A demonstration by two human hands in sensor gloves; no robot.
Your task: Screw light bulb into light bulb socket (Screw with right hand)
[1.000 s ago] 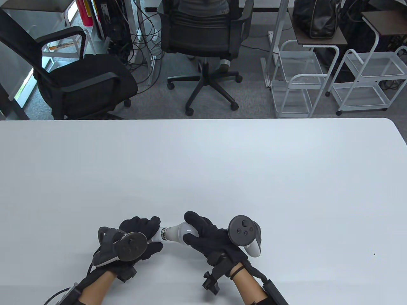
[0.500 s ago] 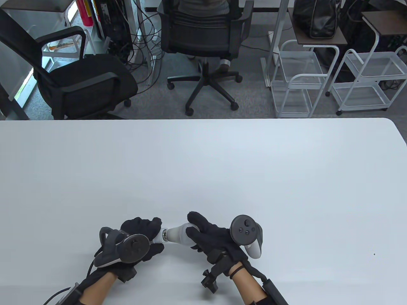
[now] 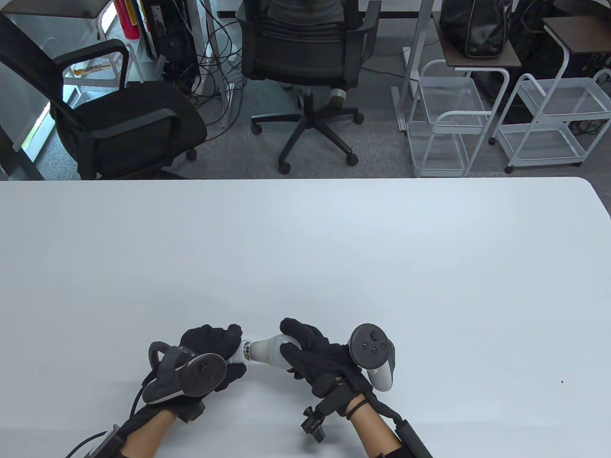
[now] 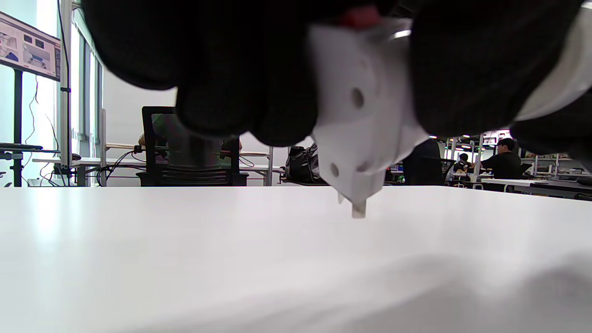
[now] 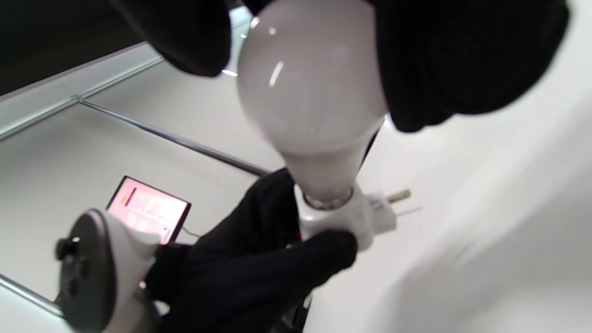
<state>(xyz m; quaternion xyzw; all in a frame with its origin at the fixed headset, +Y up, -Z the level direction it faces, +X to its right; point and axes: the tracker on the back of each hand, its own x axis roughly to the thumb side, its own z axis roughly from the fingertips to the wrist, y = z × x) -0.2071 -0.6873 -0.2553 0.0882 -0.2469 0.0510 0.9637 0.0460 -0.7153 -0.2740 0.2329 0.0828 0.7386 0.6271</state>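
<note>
Plainly, the right hand's fingers (image 5: 453, 64) are wrapped around the round end of the light bulb (image 3: 269, 349), which is how a bulb has to be held if it is to be turned about its own axis. The bulb lies roughly level, a little above the table (image 3: 334, 248), its narrow neck pointing toward the socket (image 5: 344, 217). A band of metal thread shows at the joint, so I judge the bulb started in the socket but not yet fully home.

On the far side of that joint, the left hand's fingers (image 5: 277, 268) clamp the socket body, presumably to keep it from spinning while the bulb turns. The socket is a white plug-in adapter (its prongs stick out on the side away from the palm), and in the left wrist view one corner of it hangs just above the tabletop. The right hand (image 3: 317, 360) sits on the bulb's right, the left hand (image 3: 210, 355) on the bulb's left, both near the table's near edge.

No brand or label can be read on bulb or socket. A lit screen beyond the socket carries marks too small to make out.
</note>
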